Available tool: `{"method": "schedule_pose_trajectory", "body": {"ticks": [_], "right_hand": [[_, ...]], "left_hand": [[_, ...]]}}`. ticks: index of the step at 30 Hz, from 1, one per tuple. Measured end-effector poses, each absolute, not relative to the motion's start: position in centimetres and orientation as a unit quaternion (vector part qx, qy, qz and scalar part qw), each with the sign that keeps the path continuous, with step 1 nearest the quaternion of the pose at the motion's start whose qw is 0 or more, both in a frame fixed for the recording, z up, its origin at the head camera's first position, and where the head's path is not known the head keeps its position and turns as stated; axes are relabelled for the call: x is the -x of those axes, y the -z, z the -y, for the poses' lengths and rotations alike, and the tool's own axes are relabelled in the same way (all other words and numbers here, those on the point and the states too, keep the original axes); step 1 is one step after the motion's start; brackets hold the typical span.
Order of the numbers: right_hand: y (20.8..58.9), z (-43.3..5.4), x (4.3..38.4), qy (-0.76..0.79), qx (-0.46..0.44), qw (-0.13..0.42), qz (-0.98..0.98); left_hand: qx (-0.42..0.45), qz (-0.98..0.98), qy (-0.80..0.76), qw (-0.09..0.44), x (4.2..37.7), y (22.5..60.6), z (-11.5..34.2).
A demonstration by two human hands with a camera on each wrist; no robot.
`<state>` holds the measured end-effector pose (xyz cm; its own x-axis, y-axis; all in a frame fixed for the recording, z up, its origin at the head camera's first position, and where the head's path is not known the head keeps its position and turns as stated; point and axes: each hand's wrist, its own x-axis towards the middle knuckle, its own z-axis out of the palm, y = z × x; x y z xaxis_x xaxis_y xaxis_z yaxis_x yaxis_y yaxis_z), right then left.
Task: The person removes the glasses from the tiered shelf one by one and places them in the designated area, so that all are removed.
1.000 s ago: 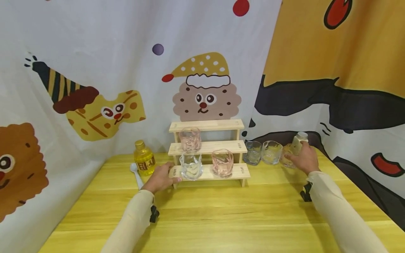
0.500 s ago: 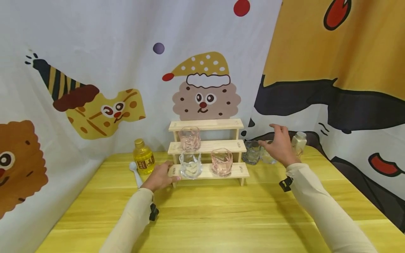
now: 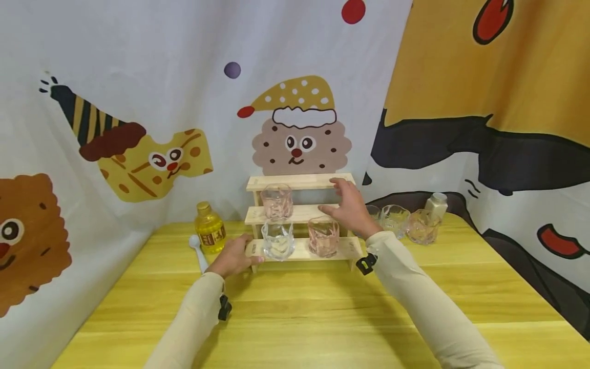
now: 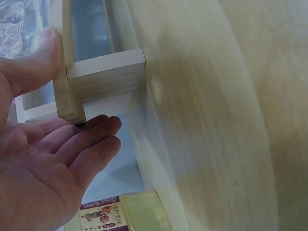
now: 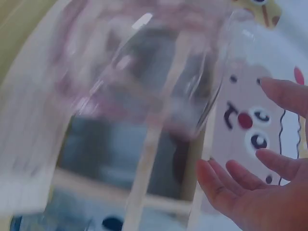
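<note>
A three-step wooden display stand [image 3: 301, 182] stands at the back of the table. My left hand [image 3: 234, 256] holds the left end of its lowest step; in the left wrist view the thumb lies over the board and the fingers [image 4: 91, 144] reach beneath it. Holding nothing, my right hand [image 3: 351, 205] hovers with parted fingers at the right side of the upper steps. Just below it, a pink glass [image 3: 323, 237] sits on the lowest step beside a clear glass [image 3: 278, 240]. Another pink glass [image 3: 277, 202] is on the middle step, at the left.
Right of the stand are a grey-blue glass [image 3: 373, 212], partly hidden by my right hand, a clear glass [image 3: 395, 220] and a pinkish glass [image 3: 422, 226]. A white-capped jar [image 3: 437, 205] stands behind them. Leftward are a bottle of yellow oil [image 3: 209, 228] and a pale spoon [image 3: 198, 251].
My right hand has left the white-capped jar and swept left, past the row of glasses, to the stand. The jar stays behind. My left hand has kept its place.
</note>
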<state>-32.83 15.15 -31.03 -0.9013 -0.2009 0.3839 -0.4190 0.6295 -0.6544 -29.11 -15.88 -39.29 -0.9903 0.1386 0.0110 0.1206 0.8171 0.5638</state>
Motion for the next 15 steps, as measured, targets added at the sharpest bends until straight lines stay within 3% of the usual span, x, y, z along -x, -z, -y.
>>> {"method": "schedule_pose_trajectory", "body": {"ticks": [15], "right_hand": [[30.1, -6.5, 33.9, -0.443, -0.177, 0.047, 0.877]], "left_hand": [[-0.071, -0.954, -0.29, 0.015, 29.3, 39.3, 15.8]]}}
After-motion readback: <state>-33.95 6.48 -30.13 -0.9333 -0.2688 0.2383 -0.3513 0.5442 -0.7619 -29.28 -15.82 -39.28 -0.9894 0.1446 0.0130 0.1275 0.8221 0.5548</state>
